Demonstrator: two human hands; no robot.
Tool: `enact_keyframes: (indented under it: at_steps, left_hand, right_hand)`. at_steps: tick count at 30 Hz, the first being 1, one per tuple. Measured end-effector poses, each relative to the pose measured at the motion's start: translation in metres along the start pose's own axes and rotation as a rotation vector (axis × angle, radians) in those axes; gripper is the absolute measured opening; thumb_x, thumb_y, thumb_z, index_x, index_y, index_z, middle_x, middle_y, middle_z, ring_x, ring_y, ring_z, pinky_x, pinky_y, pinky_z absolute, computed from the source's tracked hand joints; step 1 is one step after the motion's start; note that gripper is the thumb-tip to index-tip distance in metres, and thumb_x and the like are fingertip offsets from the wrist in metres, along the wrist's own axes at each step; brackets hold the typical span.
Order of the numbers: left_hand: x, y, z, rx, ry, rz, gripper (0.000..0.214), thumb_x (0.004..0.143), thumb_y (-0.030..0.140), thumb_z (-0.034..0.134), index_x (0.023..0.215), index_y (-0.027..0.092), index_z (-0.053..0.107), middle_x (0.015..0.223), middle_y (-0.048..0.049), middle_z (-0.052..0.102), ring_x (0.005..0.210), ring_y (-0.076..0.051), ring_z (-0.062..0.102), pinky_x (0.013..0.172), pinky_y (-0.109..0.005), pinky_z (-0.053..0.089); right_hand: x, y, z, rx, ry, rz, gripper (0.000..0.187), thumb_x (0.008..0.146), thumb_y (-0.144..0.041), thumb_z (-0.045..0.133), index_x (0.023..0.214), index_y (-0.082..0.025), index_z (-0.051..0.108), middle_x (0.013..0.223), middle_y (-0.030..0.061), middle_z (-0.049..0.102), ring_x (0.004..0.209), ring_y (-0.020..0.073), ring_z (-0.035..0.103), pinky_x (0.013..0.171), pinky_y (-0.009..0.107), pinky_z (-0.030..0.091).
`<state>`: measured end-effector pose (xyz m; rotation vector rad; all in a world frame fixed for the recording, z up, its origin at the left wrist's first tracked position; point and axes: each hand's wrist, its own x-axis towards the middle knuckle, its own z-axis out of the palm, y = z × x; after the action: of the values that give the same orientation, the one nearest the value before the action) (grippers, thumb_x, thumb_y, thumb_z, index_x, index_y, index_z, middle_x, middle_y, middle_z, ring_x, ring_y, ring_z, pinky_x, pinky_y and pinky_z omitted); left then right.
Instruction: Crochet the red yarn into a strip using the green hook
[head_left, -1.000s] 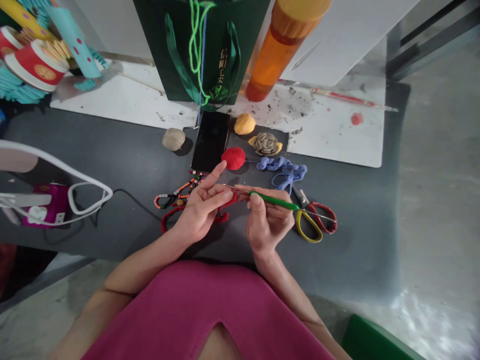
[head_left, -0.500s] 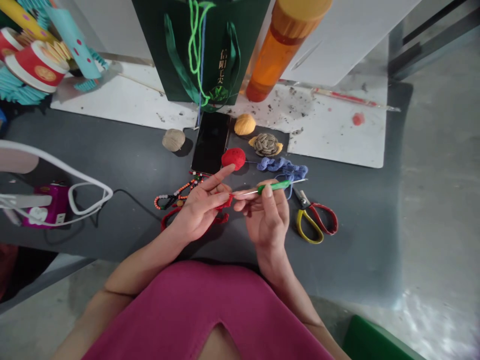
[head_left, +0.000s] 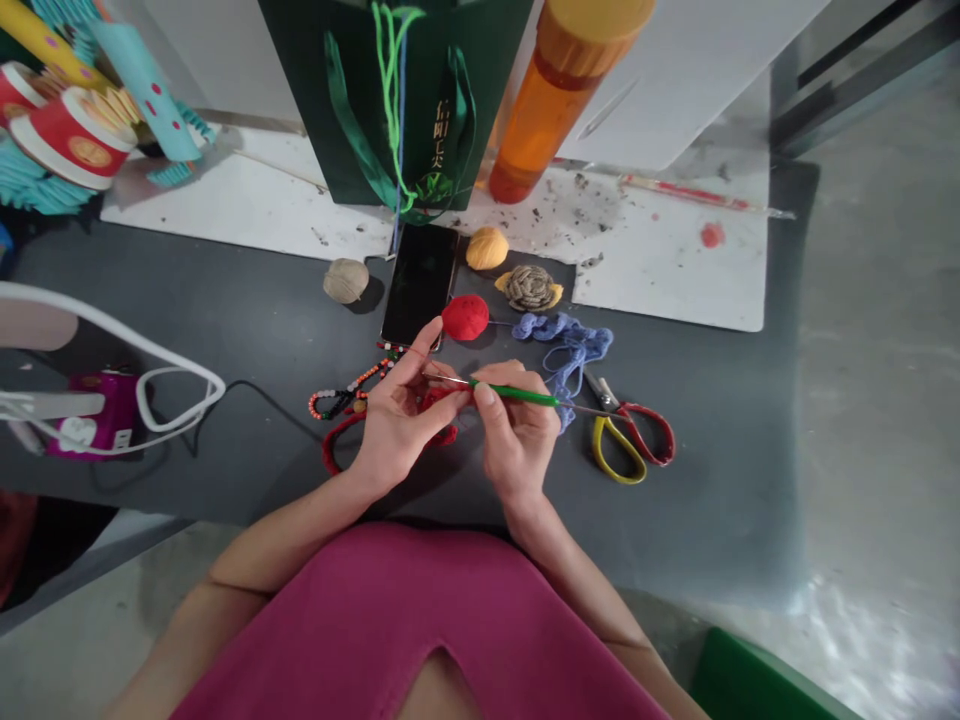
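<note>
Above the table (head_left: 697, 500) near its front edge, the left hand (head_left: 394, 425) pinches the red yarn piece (head_left: 433, 398) in its fingers, while the green-handled hook (head_left: 517, 394), drawn off rightward a moment ago, now reaches leftward across them, apparently rejoining the yarn, gripped by the right hand's (head_left: 517, 430) fingers.

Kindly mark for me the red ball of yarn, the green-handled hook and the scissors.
Red ball of yarn (head_left: 466, 317): head view, middle of the ball.
Green-handled hook (head_left: 525, 396): head view, on the green handle.
Scissors (head_left: 608, 399): head view, near the pivot.
</note>
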<state>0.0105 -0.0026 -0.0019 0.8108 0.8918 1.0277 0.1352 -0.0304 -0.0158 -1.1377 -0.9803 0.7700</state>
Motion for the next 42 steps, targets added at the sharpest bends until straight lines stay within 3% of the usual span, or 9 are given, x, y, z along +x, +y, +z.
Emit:
enact_keyframes:
  at_steps: [4, 9, 15, 21, 26, 33, 36, 39, 42]
  left_hand:
    - [0.0, -0.001, 0.001, -0.102, -0.008, -0.114, 0.067, 0.078, 0.027, 0.092, 0.141, 0.033, 0.071, 0.088, 0.0055, 0.07, 0.083, -0.009, 0.064, 0.087, -0.025, 0.053]
    - [0.002, 0.001, 0.002, -0.211, -0.024, -0.212, 0.066, 0.075, 0.032, 0.095, 0.138, 0.03, 0.074, 0.077, 0.0082, 0.066, 0.074, -0.006, 0.06, 0.083, -0.022, 0.05]
    - [0.002, 0.005, 0.004, -0.199, -0.026, -0.212, 0.077, 0.071, 0.026, 0.098, 0.142, 0.034, 0.07, 0.081, 0.0094, 0.069, 0.08, -0.005, 0.062, 0.087, -0.019, 0.051]
    - [0.004, 0.008, 0.0, -0.072, -0.011, -0.17, 0.096, 0.073, 0.021, 0.094, 0.159, 0.035, 0.053, 0.084, 0.0089, 0.069, 0.077, -0.006, 0.062, 0.084, -0.021, 0.052]
    - [0.004, 0.01, 0.001, 0.019, -0.017, -0.15, 0.104, 0.075, 0.018, 0.091, 0.165, 0.037, 0.042, 0.084, 0.0091, 0.067, 0.077, -0.007, 0.062, 0.084, -0.022, 0.053]
    - [0.005, 0.005, 0.0, -0.06, 0.002, -0.146, 0.089, 0.077, 0.03, 0.093, 0.158, 0.036, 0.055, 0.084, 0.008, 0.068, 0.078, -0.008, 0.061, 0.084, -0.022, 0.052]
    - [0.005, 0.005, 0.0, -0.059, 0.03, -0.106, 0.093, 0.077, 0.03, 0.094, 0.16, 0.036, 0.052, 0.081, 0.0085, 0.069, 0.077, -0.008, 0.062, 0.082, -0.021, 0.052]
    - [0.004, 0.005, -0.001, -0.063, 0.038, -0.082, 0.098, 0.078, 0.028, 0.094, 0.163, 0.036, 0.046, 0.084, 0.0082, 0.072, 0.08, -0.008, 0.064, 0.083, -0.021, 0.053]
    - [0.004, 0.006, -0.002, -0.146, -0.024, -0.167, 0.099, 0.078, 0.024, 0.092, 0.164, 0.035, 0.045, 0.085, 0.0087, 0.072, 0.079, -0.007, 0.066, 0.083, -0.021, 0.053]
  right_hand:
    - [0.0, 0.004, -0.002, -0.06, 0.042, 0.061, 0.005, 0.094, -0.032, 0.079, 0.097, -0.028, 0.08, 0.086, -0.0017, 0.076, 0.077, 0.0137, 0.071, 0.071, 0.028, 0.06]
    - [0.002, 0.007, 0.004, 0.148, 0.153, 0.266, 0.024, 0.085, -0.05, 0.086, 0.09, -0.028, 0.079, 0.088, -0.0029, 0.074, 0.06, 0.0087, 0.061, 0.052, 0.022, 0.053]
    - [0.006, 0.006, 0.004, 0.242, 0.112, 0.333, 0.024, 0.079, -0.049, 0.091, 0.086, -0.029, 0.081, 0.086, -0.0025, 0.076, 0.075, 0.0129, 0.069, 0.06, 0.024, 0.057]
    - [0.008, 0.007, 0.002, 0.336, 0.066, 0.403, 0.026, 0.082, -0.052, 0.088, 0.089, -0.028, 0.08, 0.08, -0.0044, 0.074, 0.064, 0.0099, 0.06, 0.056, 0.022, 0.052]
    - [0.007, 0.01, 0.002, 0.267, 0.053, 0.323, 0.019, 0.085, -0.047, 0.087, 0.091, -0.03, 0.081, 0.088, -0.0036, 0.078, 0.075, 0.0118, 0.07, 0.068, 0.025, 0.06]
    - [0.007, 0.009, 0.001, 0.155, 0.05, 0.231, 0.018, 0.089, -0.048, 0.083, 0.092, -0.031, 0.081, 0.086, -0.0024, 0.078, 0.073, 0.0143, 0.071, 0.063, 0.029, 0.06]
    - [0.008, 0.003, -0.002, -0.024, 0.002, 0.008, 0.004, 0.092, -0.035, 0.08, 0.092, -0.032, 0.082, 0.083, -0.0015, 0.079, 0.077, 0.0169, 0.074, 0.07, 0.034, 0.062]
    - [0.006, 0.0, -0.002, -0.196, 0.004, -0.197, 0.01, 0.089, -0.025, 0.081, 0.092, -0.035, 0.083, 0.092, -0.0001, 0.085, 0.084, 0.0209, 0.078, 0.076, 0.041, 0.064]
    - [0.002, 0.001, 0.002, -0.108, 0.043, -0.111, 0.008, 0.091, -0.027, 0.08, 0.094, -0.035, 0.082, 0.099, 0.0005, 0.088, 0.089, 0.0229, 0.081, 0.079, 0.044, 0.066]
